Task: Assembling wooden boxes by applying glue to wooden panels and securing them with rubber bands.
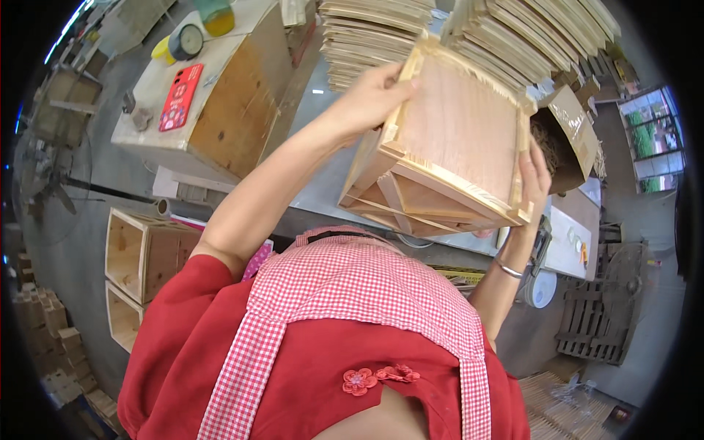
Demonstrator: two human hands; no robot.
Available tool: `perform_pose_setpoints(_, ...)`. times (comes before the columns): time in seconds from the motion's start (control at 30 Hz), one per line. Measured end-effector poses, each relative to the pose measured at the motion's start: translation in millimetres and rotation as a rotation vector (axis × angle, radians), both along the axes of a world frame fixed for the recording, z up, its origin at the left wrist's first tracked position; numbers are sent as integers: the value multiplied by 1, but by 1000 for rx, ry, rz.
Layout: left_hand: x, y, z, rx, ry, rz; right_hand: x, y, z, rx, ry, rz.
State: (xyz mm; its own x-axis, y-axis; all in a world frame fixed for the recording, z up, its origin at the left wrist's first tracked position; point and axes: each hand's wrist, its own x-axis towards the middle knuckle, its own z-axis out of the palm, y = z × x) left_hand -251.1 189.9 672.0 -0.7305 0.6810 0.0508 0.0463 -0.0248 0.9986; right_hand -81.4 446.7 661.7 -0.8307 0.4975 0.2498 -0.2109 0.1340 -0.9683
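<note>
Head view: a person in a red top and a red-and-white checked apron [352, 286] looks down at their own two hands, which lift a wooden box.
Far left: a fan [51, 183] stands on the grey floor, with small wood blocks [51, 323] piled low in the corner.
Open boxes: two empty wooden boxes [139, 271] sit on the floor, one above the other in the picture, with their open sides showing.
Side desk: a plain wooden desk [220, 110] holds a flat red thing [180, 95], a round tape roll [187, 42] and a cup [216, 15].
Left hand: the left hand [378, 95] is raised, fingers spread and pressed flat on the top left edge of the box.
Wooden box: the light wooden box [451, 139] is up in the air between both hands, tilted, with its flat bottom panel facing the camera.
Boards: stacks of thin wooden boards [469, 37] lie just behind the box.
Right hand: the right hand [534, 180] holds the right edge of the box, fingers up along the side; a bangle [507, 269] sits on the wrist.
Brown box: an open cardboard box [568, 139] is just to the right of that hand.
Far right: a wooden pallet [594, 323] lies on the floor.
</note>
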Motion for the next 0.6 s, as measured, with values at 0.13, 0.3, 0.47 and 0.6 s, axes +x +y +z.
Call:
perform_pose_setpoints(0.13,-3,0,5,108,-60,53,-6,-11,13,6,-16,0)
perform_pose_setpoints(0.3,-24,19,-27,72,-175,89,-34,20,-34,-39,-111,35)
perform_pose_setpoints(0.47,-10,17,-11,81,-119,175,-31,18,-11,9,-92,-10)
perform_pose_setpoints(0.6,-3,9,-20,114,-135,228,-38,19,-28,315,-111,-42)
